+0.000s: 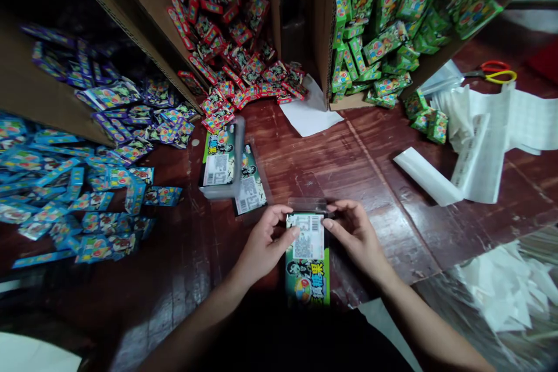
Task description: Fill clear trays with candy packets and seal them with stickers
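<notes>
Close to my body, a flat candy package [307,279] with a green and black printed card and a white barcode label is held between both hands. A clear plastic flap [307,204] sticks out from its far end. My left hand [271,239] pinches the left corner of that end, with thumb and fingers closed. On the right corner, my right hand [355,239] grips with its thumb against the package edge. Beyond my left hand lie a similar clear package [221,157] and a flat printed card [251,186], partly overlapping.
Cardboard boxes [322,29] spill small red packets [238,64], purple packets [131,104] and green packets [387,40] onto the table [366,157]. Blue packets [100,203] lie at left. White paper strips [483,157] and scissors [497,71] are at right.
</notes>
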Motion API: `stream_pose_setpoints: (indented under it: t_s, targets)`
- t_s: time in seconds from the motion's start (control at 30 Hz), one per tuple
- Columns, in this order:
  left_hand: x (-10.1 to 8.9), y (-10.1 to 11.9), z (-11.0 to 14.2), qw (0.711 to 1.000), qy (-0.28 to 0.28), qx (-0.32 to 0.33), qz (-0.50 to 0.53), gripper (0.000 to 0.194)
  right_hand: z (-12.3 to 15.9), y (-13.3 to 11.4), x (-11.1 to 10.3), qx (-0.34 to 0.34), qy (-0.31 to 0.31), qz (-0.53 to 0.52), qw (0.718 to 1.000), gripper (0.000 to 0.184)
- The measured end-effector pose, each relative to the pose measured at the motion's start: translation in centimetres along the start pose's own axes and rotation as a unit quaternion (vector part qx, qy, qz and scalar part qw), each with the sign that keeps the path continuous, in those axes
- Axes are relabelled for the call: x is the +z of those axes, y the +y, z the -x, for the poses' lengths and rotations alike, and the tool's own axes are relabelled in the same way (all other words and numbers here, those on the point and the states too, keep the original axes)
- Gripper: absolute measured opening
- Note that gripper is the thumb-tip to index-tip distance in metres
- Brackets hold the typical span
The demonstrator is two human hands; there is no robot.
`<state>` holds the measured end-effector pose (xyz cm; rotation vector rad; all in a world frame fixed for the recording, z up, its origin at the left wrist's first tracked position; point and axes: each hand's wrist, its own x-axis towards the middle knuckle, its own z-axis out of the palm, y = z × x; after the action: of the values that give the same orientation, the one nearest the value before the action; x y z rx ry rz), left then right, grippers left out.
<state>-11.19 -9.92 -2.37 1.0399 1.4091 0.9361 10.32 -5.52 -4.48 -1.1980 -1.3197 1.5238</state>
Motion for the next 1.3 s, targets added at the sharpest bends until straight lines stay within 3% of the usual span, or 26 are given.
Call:
stream_pose_setpoints:
  t_s: [0.1,0.2,0.33,0.4,0.5,0.6,0.87,1.03,1.17,1.3]
  targets:
    - [-0.5,0.3,-0.4,1.000,0.006,0.018,-0.022,0.017,1.0,0.0,0.5,0.025,0.026,-0.014,0.999,0.030]
    - [-0.3,0.6,-0.9,0.999,0.013,0.035,-0.011,0.015,0.8,-0.5,0.4,0.036,-0.006,0.017,0.999,0.030]
    - [0.7,0.7,-1.4,0.997,0.059,0.023,0.047,0.011,0.2,-0.9,0.0,-0.026,-0.032,0.054,0.998,0.018]
    - [1.0,0.7,-1.5,0.995,0.076,0.013,0.070,0.022,0.1,-0.8,-0.1,-0.053,-0.020,0.044,0.997,0.020]
    - [0.6,0.9,-1.6,0.998,0.040,-0.001,0.053,0.026,0.1,-1.0,-0.3,-0.060,-0.025,0.037,0.997,0.027]
    - [0.0,1.4,-1.7,1.000,0.005,-0.005,0.015,0.022,-0.3,-1.8,-0.8,-0.065,-0.062,0.084,0.992,0.015]
    - [-0.3,3.6,-3.1,0.999,-0.030,-0.001,-0.043,0.015,-1.5,-4.0,-0.6,0.093,-0.037,0.064,0.993,0.031]
    - [-1.3,3.7,-3.8,0.995,-0.067,-0.018,-0.073,0.019,-2.1,-4.3,-1.4,0.119,-0.068,0.052,0.989,0.033]
    - [-1.8,3.2,-3.7,0.991,-0.117,-0.010,-0.058,0.019,-1.8,-4.4,-1.9,0.087,-0.121,0.060,0.987,0.030]
    - [-1.9,2.2,-3.9,0.992,-0.114,0.018,-0.050,0.016,-1.5,-4.5,-2.5,-0.024,-0.144,0.135,0.980,0.026]
